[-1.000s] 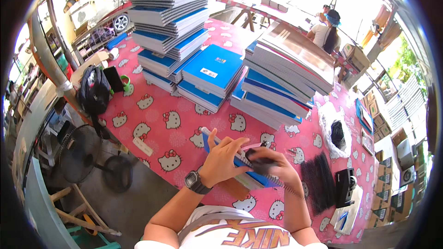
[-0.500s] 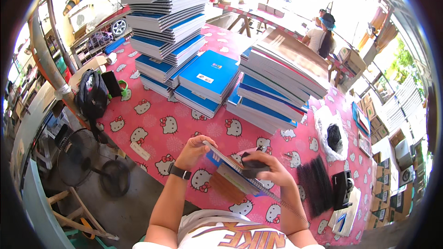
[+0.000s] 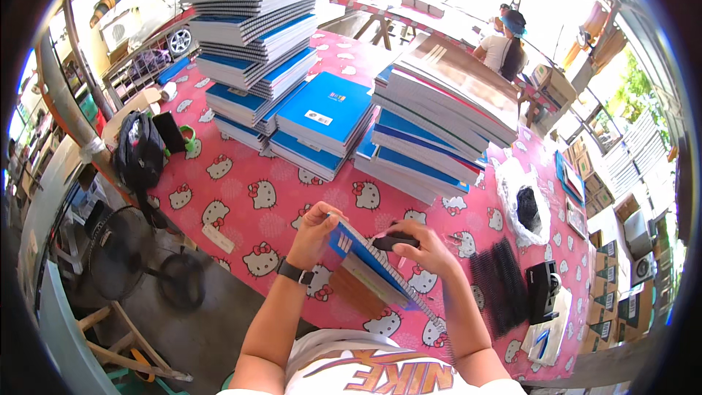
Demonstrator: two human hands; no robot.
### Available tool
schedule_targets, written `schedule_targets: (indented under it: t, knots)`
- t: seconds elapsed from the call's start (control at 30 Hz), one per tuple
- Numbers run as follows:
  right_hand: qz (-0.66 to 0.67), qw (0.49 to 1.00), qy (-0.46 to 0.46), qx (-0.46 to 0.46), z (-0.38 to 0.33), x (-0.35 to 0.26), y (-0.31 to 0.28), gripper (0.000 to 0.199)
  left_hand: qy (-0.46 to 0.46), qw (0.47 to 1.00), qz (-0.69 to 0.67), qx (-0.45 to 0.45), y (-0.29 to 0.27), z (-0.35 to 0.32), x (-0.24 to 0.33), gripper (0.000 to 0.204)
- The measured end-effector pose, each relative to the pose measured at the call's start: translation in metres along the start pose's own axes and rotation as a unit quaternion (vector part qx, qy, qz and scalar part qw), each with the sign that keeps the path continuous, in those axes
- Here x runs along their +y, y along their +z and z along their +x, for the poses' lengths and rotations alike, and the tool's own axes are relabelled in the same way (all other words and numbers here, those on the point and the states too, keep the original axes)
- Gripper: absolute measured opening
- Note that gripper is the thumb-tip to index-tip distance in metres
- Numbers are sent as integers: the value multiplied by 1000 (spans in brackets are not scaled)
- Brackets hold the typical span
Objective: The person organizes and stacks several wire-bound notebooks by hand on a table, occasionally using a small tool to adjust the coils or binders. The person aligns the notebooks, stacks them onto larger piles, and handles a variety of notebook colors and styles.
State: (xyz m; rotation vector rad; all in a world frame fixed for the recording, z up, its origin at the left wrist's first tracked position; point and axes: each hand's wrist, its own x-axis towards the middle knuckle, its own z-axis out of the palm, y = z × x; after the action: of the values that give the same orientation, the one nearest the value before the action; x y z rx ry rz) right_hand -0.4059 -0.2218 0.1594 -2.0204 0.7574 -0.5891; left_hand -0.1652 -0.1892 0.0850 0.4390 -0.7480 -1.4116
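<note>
I hold a blue-covered notebook tilted up on edge over the pink patterned tablecloth. My left hand, with a dark watch at the wrist, grips its upper left corner. My right hand holds a small black tool against the notebook's spiral-bound edge. A brown board lies flat under the notebook.
Tall stacks of blue notebooks and more stacks fill the table's far half. Black binding combs, a black device and a white bag lie right. A black backpack sits left; a fan stands below. A person sits beyond.
The notebook went from lying nearly flat to standing tilted on edge. My left hand shifted to its upper corner, and my right hand brought the black tool to the spiral edge.
</note>
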Motion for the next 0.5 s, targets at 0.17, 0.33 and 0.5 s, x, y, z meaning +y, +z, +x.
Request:
schedule_targets:
  t: [0.17,0.33,0.5]
  knots:
    - [2,1000,-2,-7,7,4,3,50,-3,999,21,38,-2,0,-5,10]
    - [15,999,-36,27,13,0,-6,48,17,999,23,46,-2,-1,-12,22]
    - [-121,991,54,10,24,-6,-6,49,14,997,7,73,3,-7,-14,25]
